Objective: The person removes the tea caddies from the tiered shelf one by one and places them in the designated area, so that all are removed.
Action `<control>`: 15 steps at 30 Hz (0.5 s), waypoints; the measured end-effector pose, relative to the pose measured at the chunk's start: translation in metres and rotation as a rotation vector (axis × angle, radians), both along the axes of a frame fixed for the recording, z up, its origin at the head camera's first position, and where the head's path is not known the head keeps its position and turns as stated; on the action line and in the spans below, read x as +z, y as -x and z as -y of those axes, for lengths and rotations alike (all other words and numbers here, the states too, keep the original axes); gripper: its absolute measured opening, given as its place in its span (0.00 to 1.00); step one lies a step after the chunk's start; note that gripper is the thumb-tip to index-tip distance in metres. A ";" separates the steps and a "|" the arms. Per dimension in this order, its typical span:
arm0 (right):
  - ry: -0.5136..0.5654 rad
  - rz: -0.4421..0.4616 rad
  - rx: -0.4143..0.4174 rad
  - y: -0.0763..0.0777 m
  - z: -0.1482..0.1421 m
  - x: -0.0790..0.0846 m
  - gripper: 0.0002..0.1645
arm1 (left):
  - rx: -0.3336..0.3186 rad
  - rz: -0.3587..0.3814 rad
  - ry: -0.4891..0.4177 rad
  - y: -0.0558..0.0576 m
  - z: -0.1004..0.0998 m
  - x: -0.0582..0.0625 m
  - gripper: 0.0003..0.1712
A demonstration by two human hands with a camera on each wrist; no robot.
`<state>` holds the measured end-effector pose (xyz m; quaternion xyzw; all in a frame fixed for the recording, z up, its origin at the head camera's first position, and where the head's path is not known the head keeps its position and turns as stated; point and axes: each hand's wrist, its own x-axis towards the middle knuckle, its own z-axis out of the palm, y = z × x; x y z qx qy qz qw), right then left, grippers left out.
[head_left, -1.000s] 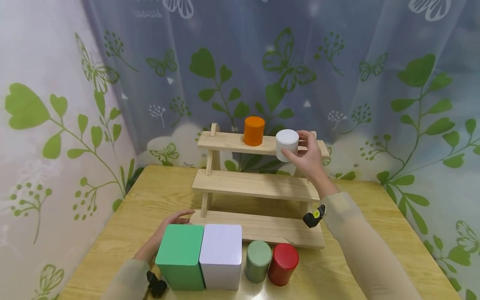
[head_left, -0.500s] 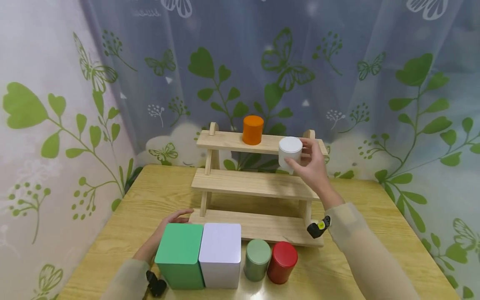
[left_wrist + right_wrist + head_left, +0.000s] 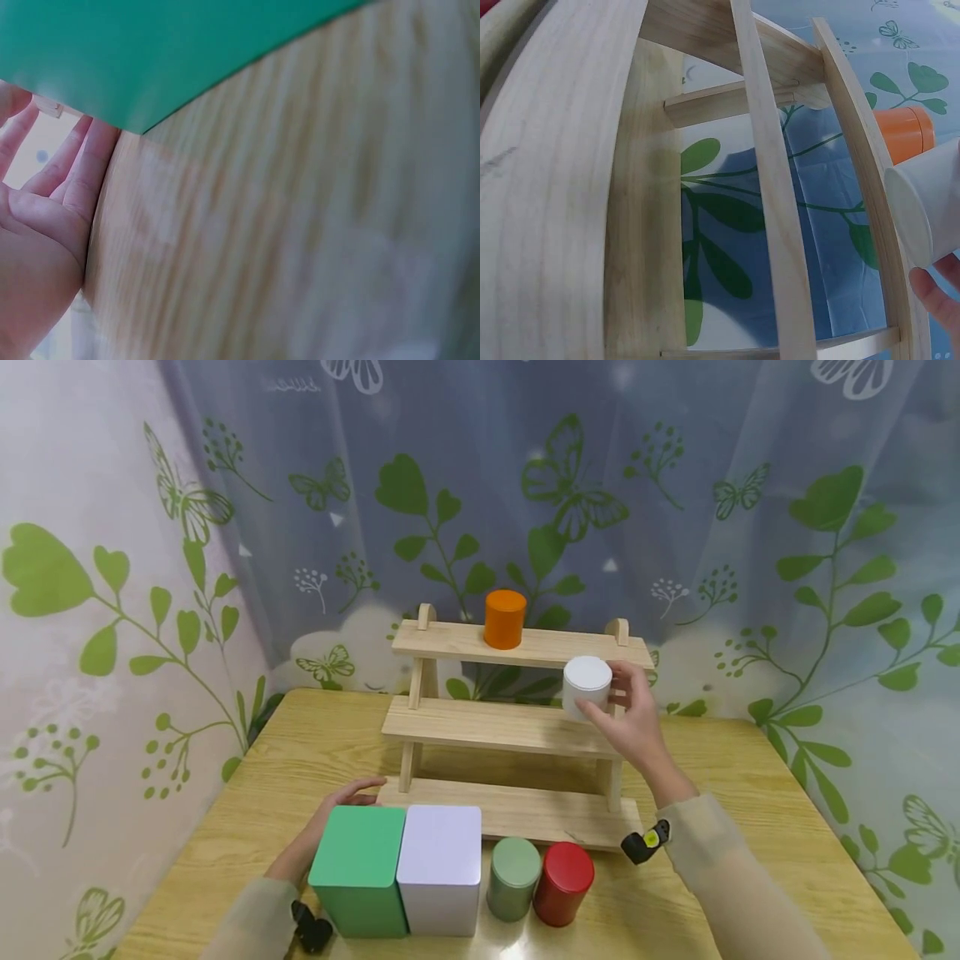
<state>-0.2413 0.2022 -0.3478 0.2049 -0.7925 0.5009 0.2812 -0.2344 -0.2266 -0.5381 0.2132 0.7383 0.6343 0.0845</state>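
A white round canister (image 3: 583, 697) is in my right hand (image 3: 633, 714), held by thumb and fingers in front of the wooden three-step shelf (image 3: 510, 727). In the head view it overlaps the gap between the top and middle steps. The right wrist view shows the canister's base (image 3: 909, 217) tilted towards the camera, with a fingertip against it. My left hand (image 3: 348, 797) is at the left end of the bottom step, its fingers extended, partly hidden behind a green square box (image 3: 360, 852). An orange canister (image 3: 505, 620) stands upright on the top step.
A pale lilac square box (image 3: 441, 847) stands beside the green one. To their right, a sage green canister (image 3: 513, 877) and a red canister (image 3: 564, 881) stand in front of the shelf. All are on a wooden table (image 3: 247, 827), with a patterned curtain (image 3: 480, 460) behind.
My right hand has moved down and slightly right with the white canister, from the top step's height to below its front edge. My left hand has stayed in place.
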 end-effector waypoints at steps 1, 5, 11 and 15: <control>-0.003 -0.001 -0.002 -0.001 0.000 -0.001 0.36 | 0.004 0.009 0.002 0.000 0.000 0.000 0.26; -0.024 -0.011 -0.021 -0.006 -0.002 -0.005 0.36 | -0.016 -0.033 -0.030 0.003 0.001 -0.002 0.24; -0.063 -0.038 -0.038 -0.015 -0.003 -0.010 0.37 | -0.067 -0.096 -0.113 0.005 0.001 -0.005 0.23; -0.078 -0.068 -0.023 -0.018 -0.007 -0.015 0.36 | -0.033 -0.045 -0.094 0.006 0.002 -0.006 0.24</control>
